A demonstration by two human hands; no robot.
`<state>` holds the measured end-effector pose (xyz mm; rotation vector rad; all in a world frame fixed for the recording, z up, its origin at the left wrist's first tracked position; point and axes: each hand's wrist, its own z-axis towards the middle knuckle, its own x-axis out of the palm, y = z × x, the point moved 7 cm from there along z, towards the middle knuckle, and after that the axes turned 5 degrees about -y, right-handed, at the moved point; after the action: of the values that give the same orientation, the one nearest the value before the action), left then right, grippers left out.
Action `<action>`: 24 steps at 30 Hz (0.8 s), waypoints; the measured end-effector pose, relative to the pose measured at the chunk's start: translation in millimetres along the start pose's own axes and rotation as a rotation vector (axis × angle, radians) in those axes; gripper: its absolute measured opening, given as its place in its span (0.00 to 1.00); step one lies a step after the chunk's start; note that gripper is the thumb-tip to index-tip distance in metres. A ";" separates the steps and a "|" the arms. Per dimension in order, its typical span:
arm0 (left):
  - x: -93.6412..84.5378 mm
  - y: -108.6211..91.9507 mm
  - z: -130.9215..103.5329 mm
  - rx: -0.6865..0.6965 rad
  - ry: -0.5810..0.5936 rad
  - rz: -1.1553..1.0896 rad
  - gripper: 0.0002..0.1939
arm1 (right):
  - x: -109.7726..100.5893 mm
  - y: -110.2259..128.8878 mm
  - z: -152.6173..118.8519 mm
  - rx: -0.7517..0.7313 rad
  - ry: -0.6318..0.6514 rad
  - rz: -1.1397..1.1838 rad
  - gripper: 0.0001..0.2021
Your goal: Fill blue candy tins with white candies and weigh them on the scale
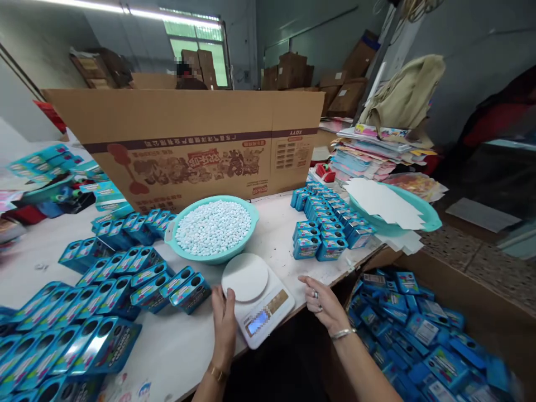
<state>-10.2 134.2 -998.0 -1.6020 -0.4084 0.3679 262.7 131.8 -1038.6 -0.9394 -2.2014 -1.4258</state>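
Note:
My left hand (223,319) is open at the left edge of a white kitchen scale (274,304), thumb and fingers apart, close to its round plate (245,277). Nothing lies on that plate, and the display is lit but blurred. To the right of the scale, my right hand (321,304) hangs near the table edge. Its top finger points left while the others curl loosely, and I see nothing in it. Behind the scale, a turquoise basin (209,258) holds many small pale tablets. Blue boxes (190,291) with dark round openings stand in rows left of the scale.
More blue boxes (330,249) stand at the right. A turquoise tray (429,215) there bears white sheets (381,202). Below the table's right edge, a carton holds a heap of blue boxes (419,335). A large cardboard panel (201,120) blocks the back; a person (190,82) is beyond it.

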 end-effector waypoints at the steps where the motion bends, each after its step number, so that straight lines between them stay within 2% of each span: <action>1: 4.8 -0.5 1.8 -0.015 0.015 -0.009 0.43 | 8.0 -0.2 2.7 -0.015 -0.023 -0.035 0.18; 4: 19.8 0.8 4.5 -0.007 0.042 0.004 0.45 | 26.9 -3.7 10.7 -0.041 -0.060 -0.071 0.21; 7: 29.0 -2.1 -0.7 0.033 0.040 0.047 0.46 | 32.6 -5.3 15.2 -0.075 -0.085 -0.026 0.23; 8: 30.7 -9.9 -5.5 0.102 0.038 0.072 0.46 | 31.3 -4.6 15.4 -0.087 -0.093 -0.007 0.24; 10: 37.7 -38.1 -20.2 0.336 0.071 0.120 0.44 | 23.9 -0.9 14.3 -0.108 -0.111 0.030 0.25; 12: 56.9 -73.3 -35.3 0.563 0.177 0.130 0.40 | 9.4 7.7 12.6 -0.139 -0.139 0.098 0.25; 13: 71.9 -89.3 -37.3 0.609 0.239 0.111 0.38 | -0.5 14.1 12.1 -0.161 -0.160 0.146 0.25; 15: 112.9 -113.6 -22.9 0.532 0.340 0.042 0.36 | -23.3 30.2 12.6 -0.215 -0.214 0.256 0.25; 17: 168.6 -123.2 10.1 0.281 0.429 -0.062 0.34 | -44.8 47.2 16.1 -0.262 -0.263 0.355 0.25; 18: 200.3 -119.2 28.9 0.098 0.470 -0.067 0.33 | -52.9 54.5 19.2 -0.274 -0.274 0.396 0.26; 19: 230.8 -117.8 47.0 0.012 0.491 -0.051 0.34 | -58.6 60.2 23.2 -0.276 -0.274 0.434 0.26; 22: 314.3 -102.2 93.6 -0.142 0.538 -0.015 0.39 | -63.7 65.2 39.7 -0.232 -0.238 0.516 0.27; 24: 359.7 -86.4 114.3 -0.181 0.573 -0.020 0.42 | -61.6 60.2 53.1 -0.185 -0.198 0.534 0.28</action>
<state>249.7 409.4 -916.6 -1.7926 -0.0162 -0.1539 351.8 175.2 -1058.9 -1.6449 -1.7571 -1.3261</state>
